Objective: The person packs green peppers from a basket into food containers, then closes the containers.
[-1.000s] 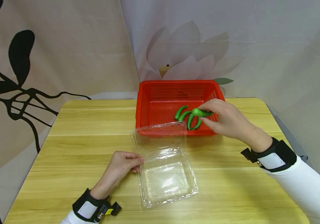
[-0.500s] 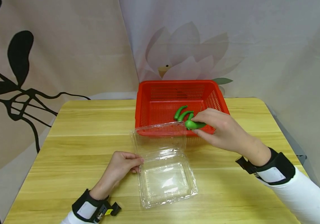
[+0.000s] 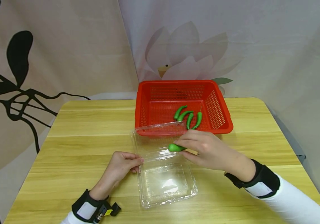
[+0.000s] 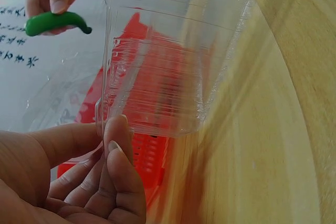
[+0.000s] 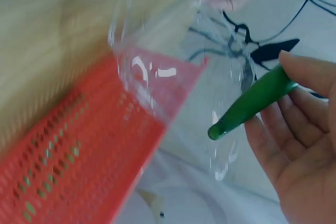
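Observation:
My right hand (image 3: 207, 149) pinches a green chili pepper (image 3: 176, 147) between thumb and fingers, above the hinge area of a clear plastic clamshell box (image 3: 166, 180). In the right wrist view the pepper (image 5: 254, 103) points away from the fingers. The box lies unfolded on the table, its lid raised toward the basket. With thumb and fingertips, my left hand (image 3: 123, 165) holds the box's left edge near the hinge; the left wrist view shows this pinch on the clear plastic (image 4: 157, 77). Several more green peppers (image 3: 188, 116) lie in the red basket (image 3: 230, 127).
The red basket stands at the back of the wooden table (image 3: 92, 124), and the box lid overlaps its front rim. A patterned cloth (image 3: 87, 46) hangs behind the table.
My right hand has carried the pepper out of the basket, toward the front and left, to above the box. The left hand and box stay in place.

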`<control>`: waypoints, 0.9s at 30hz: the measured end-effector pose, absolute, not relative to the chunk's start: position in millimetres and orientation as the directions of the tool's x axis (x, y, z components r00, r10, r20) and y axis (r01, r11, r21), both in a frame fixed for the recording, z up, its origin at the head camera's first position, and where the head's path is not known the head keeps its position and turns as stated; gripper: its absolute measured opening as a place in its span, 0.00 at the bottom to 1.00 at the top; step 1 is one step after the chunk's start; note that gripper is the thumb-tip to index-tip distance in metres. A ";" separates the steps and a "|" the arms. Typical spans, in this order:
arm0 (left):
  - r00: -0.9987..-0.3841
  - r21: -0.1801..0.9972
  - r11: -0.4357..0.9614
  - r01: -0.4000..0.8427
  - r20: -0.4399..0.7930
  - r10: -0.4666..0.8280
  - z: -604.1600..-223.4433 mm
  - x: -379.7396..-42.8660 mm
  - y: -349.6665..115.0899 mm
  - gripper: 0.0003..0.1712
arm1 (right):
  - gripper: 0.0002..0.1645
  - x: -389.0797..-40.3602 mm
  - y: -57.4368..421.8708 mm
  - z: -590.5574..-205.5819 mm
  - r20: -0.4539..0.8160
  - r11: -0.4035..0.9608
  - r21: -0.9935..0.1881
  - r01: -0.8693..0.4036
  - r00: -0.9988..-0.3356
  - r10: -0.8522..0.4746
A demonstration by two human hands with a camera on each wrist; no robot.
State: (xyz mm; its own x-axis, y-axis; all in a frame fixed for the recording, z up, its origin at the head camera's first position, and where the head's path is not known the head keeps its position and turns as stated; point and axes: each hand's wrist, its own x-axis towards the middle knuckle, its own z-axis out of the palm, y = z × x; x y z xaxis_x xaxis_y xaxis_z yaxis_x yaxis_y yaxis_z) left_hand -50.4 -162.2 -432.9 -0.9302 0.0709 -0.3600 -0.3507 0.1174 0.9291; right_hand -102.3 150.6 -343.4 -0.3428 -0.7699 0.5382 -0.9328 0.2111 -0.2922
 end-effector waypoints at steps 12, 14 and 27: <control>-0.932 0.931 0.113 -0.348 -0.356 0.069 -432.8 -49.9 -162.4 0.08 | 0.15 -81.0 121.5 -369.9 0.322 0.271 -0.264 -0.926 -0.349 -0.880; -0.931 0.930 0.111 -0.350 -0.359 0.065 -432.4 -49.8 -162.1 0.07 | 0.14 -79.4 118.1 -374.1 0.289 0.279 -0.248 -0.928 -0.346 -0.893; -0.929 0.927 0.112 -0.357 -0.365 0.062 -430.7 -49.9 -161.6 0.08 | 0.08 -73.7 97.2 -396.8 0.092 0.342 -0.197 -0.919 -0.364 -0.927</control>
